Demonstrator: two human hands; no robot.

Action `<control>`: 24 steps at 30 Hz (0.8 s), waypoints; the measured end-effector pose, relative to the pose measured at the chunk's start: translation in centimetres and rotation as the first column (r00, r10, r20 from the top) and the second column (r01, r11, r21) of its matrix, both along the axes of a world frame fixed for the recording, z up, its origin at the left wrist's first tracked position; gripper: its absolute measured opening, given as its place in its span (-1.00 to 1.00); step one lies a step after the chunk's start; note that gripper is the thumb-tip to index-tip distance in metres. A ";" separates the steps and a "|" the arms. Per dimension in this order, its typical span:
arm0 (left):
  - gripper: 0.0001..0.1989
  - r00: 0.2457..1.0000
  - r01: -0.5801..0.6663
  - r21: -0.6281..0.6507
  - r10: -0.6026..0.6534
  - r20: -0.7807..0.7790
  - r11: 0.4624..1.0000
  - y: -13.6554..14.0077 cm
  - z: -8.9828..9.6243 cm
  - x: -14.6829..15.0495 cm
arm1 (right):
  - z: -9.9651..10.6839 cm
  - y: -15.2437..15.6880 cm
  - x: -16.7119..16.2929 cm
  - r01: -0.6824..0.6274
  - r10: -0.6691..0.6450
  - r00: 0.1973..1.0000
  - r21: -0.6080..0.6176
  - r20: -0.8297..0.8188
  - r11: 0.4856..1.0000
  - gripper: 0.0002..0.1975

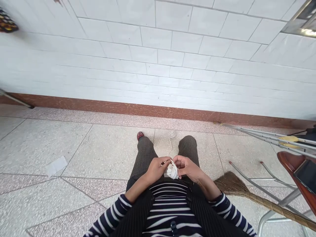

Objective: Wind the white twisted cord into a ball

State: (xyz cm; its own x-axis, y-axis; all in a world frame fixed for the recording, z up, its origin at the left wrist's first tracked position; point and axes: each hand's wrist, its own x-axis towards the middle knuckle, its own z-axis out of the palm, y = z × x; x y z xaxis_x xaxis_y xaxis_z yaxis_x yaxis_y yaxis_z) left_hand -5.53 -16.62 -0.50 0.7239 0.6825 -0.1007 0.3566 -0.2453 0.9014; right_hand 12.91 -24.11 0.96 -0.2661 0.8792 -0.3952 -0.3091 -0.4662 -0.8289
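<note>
Low over my lap, a small rounded white piece (172, 171) of twisted or wrapped cord sits between my hands. My left hand (157, 169) pinches the white cord (170, 147) at the upper left of this piece, its fingers closed. On the other side, my right hand (187, 167) has its thumb and fingers closed around the right edge of the piece. The cord runs down from my hands between my knees to a loose coil (172, 134) on the floor. Part of the piece is hidden behind my fingers.
A white tiled wall (172, 59) rises ahead. To my right are a broom (232, 182), a metal-legged chair (291, 161) with a dark phone-like object (306, 176) on it, and crutch-like metal poles (266, 135). A paper sheet (56, 166) lies on the floor at left.
</note>
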 end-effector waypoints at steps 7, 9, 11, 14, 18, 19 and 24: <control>-0.66 0.992 -0.022 -0.266 0.054 0.113 0.964 -0.7 0.7 0.1 | 0.5 -0.6 0.4 0.037 -0.031 0.995 0.062 -0.093 0.997 -0.47; -0.66 0.987 -0.017 -0.364 0.074 0.142 0.931 -0.7 0.8 0.2 | 0.5 -0.6 0.6 0.074 -0.069 0.988 0.032 -0.141 0.997 -0.50; -0.65 0.977 -0.016 -0.450 0.111 0.184 0.893 -0.4 1.2 0.5 | 0.7 -0.4 0.9 0.138 -0.138 0.972 -0.011 -0.189 0.990 -0.51; -0.65 0.956 -0.007 -0.524 0.159 0.247 0.852 0.4 2.4 1.5 | 1.6 0.2 1.7 0.208 -0.218 0.944 -0.066 -0.248 0.976 -0.49; -0.62 0.947 -0.002 -0.572 0.185 0.263 0.820 1.6 3.2 2.7 | 3.0 1.6 2.7 0.196 -0.192 0.949 -0.008 -0.249 0.980 -0.49; -0.60 0.943 -0.009 -0.594 0.205 0.263 0.805 1.8 3.2 2.9 | 3.2 1.8 2.9 0.183 -0.174 0.958 0.021 -0.227 0.983 -0.51; -0.58 0.914 -0.013 -0.656 0.275 0.299 0.755 2.4 3.2 2.3 | 3.6 2.5 2.9 0.073 -0.065 0.985 0.041 -0.159 0.997 -0.59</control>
State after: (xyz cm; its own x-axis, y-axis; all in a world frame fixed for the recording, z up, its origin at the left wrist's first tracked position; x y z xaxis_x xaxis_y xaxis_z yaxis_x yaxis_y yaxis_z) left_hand -3.18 -14.17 2.67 0.6938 0.6541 -0.3013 -0.0365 0.4497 0.8924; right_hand 15.76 -21.66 4.59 -0.2599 0.9141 -0.3111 -0.4673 -0.4010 -0.7879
